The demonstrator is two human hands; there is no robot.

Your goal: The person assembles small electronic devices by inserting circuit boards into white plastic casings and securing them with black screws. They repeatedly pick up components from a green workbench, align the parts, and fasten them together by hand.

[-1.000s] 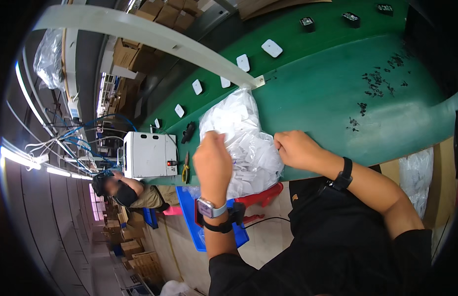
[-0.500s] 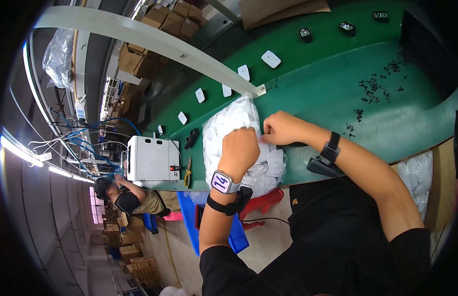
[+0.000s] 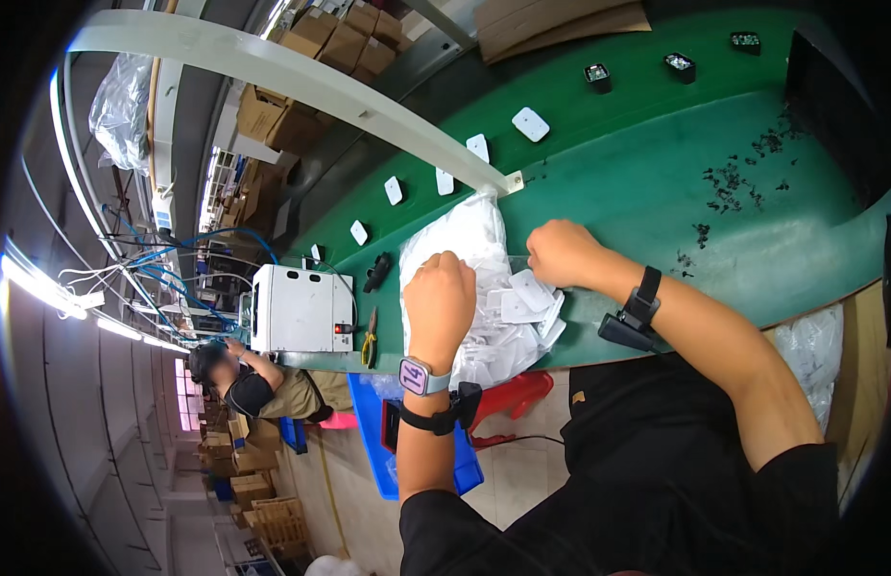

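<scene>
A green workbench spans the upper right, and a pale metal bar arches across to it. Below the bench's near edge stand a blue bin and a red stool. A white box-shaped machine sits to the left, and between the hands lies a clear plastic bag of flat white parts. The bag's long axis runs from the bar's foot toward the person, its broader end at the near edge. The left hand is the nearer, right over the bag's left-hand half, its fingers curled into a fist that seems to grip the film, though the tips are hidden. The right hand is just beyond the opposite side, fingers folded in narrow and apparently pinching a thin edge of film. From the left fingers, the bag extends underneath and to the right; from the right fingertips, it lies leftward and toward the person, loose parts showing just below them. Yellow-handled pliers rest beside the machine, white plates and black housings line the far strip, and tiny black pieces scatter to the right.
</scene>
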